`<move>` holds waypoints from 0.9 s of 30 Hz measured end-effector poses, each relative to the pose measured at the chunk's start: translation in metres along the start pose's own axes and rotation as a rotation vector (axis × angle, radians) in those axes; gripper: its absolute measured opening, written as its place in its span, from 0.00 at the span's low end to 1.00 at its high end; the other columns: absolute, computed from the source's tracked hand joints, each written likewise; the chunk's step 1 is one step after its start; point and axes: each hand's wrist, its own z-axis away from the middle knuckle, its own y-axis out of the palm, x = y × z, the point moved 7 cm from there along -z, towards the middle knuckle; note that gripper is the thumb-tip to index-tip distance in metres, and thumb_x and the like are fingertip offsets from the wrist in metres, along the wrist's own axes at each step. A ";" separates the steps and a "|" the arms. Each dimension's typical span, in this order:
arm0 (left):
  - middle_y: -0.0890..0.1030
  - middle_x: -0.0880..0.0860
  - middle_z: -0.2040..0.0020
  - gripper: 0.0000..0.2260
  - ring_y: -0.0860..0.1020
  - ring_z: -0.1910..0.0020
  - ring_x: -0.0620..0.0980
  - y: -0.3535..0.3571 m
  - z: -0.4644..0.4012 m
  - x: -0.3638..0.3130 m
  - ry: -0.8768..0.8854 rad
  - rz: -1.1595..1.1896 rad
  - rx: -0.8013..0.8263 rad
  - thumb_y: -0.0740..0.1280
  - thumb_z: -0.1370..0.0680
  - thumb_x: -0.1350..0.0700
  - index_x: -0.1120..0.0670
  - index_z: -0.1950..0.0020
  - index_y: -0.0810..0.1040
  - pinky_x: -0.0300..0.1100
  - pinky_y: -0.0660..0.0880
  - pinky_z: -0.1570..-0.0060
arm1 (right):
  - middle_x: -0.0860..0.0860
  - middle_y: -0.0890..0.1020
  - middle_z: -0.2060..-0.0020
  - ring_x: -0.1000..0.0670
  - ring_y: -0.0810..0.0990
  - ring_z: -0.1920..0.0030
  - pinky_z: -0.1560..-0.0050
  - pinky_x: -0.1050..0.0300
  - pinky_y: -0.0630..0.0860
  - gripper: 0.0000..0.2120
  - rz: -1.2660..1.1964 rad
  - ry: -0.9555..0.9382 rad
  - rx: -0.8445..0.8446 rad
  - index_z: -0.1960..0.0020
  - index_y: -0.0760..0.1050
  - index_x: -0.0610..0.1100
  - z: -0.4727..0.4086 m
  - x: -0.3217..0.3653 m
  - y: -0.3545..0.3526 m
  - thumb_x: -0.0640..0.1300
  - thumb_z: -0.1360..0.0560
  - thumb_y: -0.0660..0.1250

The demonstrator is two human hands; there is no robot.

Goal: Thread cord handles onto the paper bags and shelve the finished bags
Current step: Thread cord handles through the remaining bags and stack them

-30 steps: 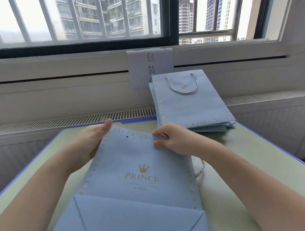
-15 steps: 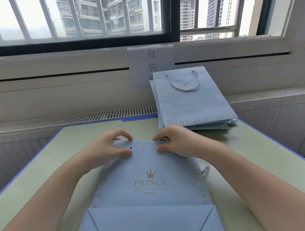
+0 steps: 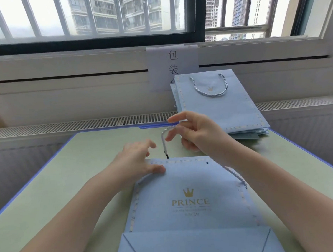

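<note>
Since half a second ago the right hand (image 3: 198, 133) has lifted off the bag (image 3: 188, 198), now pinching the cord (image 3: 164, 143) above its top edge, while the left hand (image 3: 138, 162) presses that edge flat with straight fingers, and beyond the right hand leans the stack of finished bags (image 3: 218, 102).

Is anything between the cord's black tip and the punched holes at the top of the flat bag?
Nothing visible blocks it. The right hand pinches the cord, whose black tip hangs just above the top edge of the bag. The right hole lies bare; the left hand presses on the top left corner, its fingertips about where the other hole would be.
</note>
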 end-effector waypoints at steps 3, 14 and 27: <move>0.73 0.44 0.44 0.35 0.69 0.39 0.46 -0.011 0.004 -0.012 0.104 0.182 -0.124 0.76 0.33 0.45 0.45 0.30 0.65 0.46 0.68 0.40 | 0.48 0.83 0.63 0.54 0.68 0.76 0.74 0.67 0.65 0.05 -0.003 0.014 0.061 0.49 0.73 0.38 0.002 -0.002 0.008 0.34 0.21 0.59; 0.81 0.52 0.69 0.07 0.77 0.72 0.47 -0.022 0.012 -0.023 0.153 0.847 -0.209 0.62 0.20 0.58 0.59 0.52 0.78 0.34 0.69 0.72 | 0.54 0.81 0.68 0.55 0.72 0.72 0.64 0.57 0.74 0.10 0.300 -0.076 -0.093 0.58 0.73 0.50 -0.002 -0.010 -0.002 0.37 0.22 0.62; 0.76 0.49 0.74 0.14 0.72 0.75 0.44 -0.029 0.012 -0.020 0.180 0.657 -0.333 0.58 0.18 0.57 0.59 0.60 0.77 0.32 0.68 0.73 | 0.53 0.81 0.60 0.55 0.73 0.64 0.61 0.56 0.71 0.08 0.660 -0.119 -0.176 0.47 0.75 0.44 0.001 -0.007 -0.006 0.39 0.21 0.58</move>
